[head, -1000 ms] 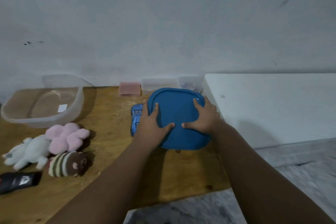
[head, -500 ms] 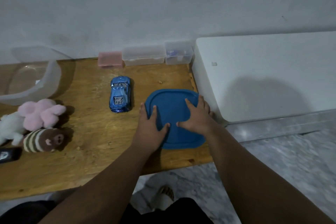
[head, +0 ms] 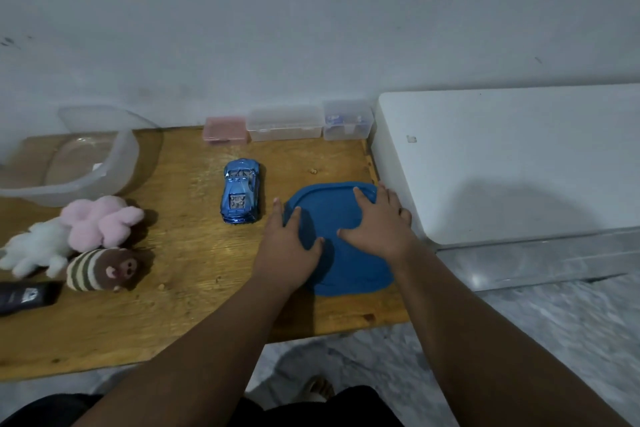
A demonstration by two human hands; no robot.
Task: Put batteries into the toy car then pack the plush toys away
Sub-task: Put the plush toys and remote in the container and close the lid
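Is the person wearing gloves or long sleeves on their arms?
No. The left hand and right hand are bare: no gloves, and no rings or watch that I can see. The left arm and right arm are bare too, with no sleeve anywhere in view. The only clothing that shows is dark cloth at the bottom edge.

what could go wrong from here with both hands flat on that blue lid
1. The left hand and right hand press flat on the blue lid with no real grip, so it may skid toward the front edge of the table.
2. The right hand's outer fingers lie close beside the white unit and might get pinched.
3. The toy car stands just left of the left hand, so a sideways sweep may knock it.
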